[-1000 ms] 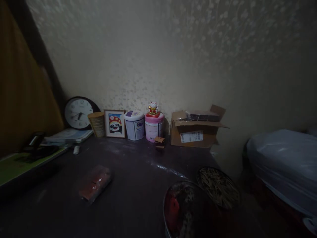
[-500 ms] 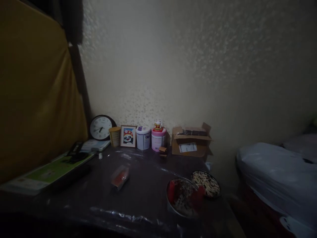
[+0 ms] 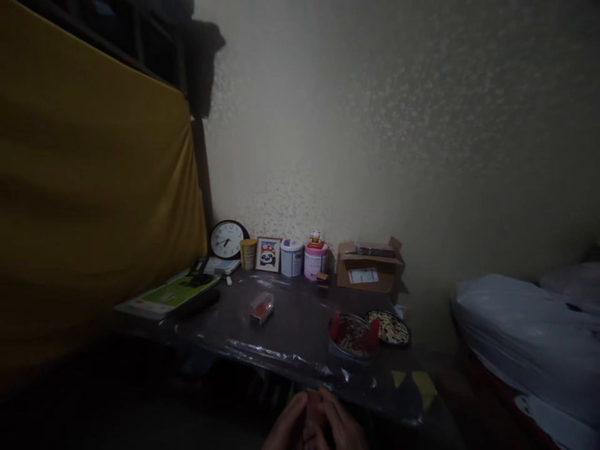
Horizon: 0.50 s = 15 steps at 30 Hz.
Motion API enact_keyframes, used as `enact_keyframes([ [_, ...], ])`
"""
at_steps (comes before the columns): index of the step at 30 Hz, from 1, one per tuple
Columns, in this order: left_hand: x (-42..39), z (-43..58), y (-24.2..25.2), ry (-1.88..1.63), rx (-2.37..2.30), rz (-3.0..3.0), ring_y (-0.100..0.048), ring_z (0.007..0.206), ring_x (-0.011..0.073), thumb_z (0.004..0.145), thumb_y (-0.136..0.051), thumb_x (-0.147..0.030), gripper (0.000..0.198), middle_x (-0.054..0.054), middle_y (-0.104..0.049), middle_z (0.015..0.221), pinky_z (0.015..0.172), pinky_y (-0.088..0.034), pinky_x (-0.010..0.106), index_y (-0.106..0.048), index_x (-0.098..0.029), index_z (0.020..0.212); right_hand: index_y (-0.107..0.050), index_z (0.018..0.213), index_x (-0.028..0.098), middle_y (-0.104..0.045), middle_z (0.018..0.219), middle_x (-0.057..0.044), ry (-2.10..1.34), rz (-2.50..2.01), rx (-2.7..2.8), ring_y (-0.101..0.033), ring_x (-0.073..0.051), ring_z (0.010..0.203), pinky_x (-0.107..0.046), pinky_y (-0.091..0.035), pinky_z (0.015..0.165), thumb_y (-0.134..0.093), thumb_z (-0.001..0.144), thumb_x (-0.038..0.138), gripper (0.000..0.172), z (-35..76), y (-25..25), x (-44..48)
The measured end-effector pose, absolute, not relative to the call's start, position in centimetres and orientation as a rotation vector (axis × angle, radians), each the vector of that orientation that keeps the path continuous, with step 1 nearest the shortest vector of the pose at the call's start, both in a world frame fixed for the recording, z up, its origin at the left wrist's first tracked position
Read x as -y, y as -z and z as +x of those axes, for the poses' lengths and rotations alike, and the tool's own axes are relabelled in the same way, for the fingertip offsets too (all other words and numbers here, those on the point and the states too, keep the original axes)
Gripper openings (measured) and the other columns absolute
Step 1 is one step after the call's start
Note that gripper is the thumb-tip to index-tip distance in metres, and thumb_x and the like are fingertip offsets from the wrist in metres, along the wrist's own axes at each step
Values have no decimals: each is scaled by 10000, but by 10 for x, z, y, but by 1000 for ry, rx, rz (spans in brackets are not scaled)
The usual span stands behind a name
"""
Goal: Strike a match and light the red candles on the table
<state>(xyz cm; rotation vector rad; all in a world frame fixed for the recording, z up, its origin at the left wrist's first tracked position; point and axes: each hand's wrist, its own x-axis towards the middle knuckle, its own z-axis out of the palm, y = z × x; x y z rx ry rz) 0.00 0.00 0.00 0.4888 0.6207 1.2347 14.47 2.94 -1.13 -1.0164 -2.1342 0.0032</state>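
Appearing since earlier: left hand [image 3: 287, 424], right hand [image 3: 341, 424] near table [image 3: 300, 325], fingers partly curled; too dark to tell hold.

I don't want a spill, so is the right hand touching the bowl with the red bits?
Apart. The head view shows dark tabletop between the right hand and that bowl.
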Motion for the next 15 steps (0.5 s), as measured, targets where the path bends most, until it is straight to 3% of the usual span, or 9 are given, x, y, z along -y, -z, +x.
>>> enact_keyframes([
  [4, -6, 9, 5, -1188, -473, 428, -635, 714, 173, 696, -659, -346, 206, 41, -691, 809, 642, -471, 269, -663, -221, 859, -563, 1077, 213, -642, 1099, -78, 6, -1038, 2152, -620, -216, 981, -308, -514, 838, -492, 761, 175, 326, 145, -2, -21],
  [10, -8, 2, 7, -1210, -440, 408, -648, 773, 165, 770, -590, -271, 184, 60, -709, 873, 710, -485, 277, -635, -159, 908, -588, 906, 226, -618, 1035, -45, -508, -1001, 2022, -581, -178, 982, -283, -470, 854, -523, 797, 234, 127, 145, -35, -12],
  [15, -8, -2, -2, -1080, -504, 355, -654, 707, 149, 803, -544, -292, 236, 62, -714, 842, 650, -485, 256, -604, -146, 979, -588, 876, 190, -651, 857, -40, -753, -1050, 1772, -619, -177, 820, -289, -486, 759, -498, 830, 291, 143, 162, -30, -30],
])
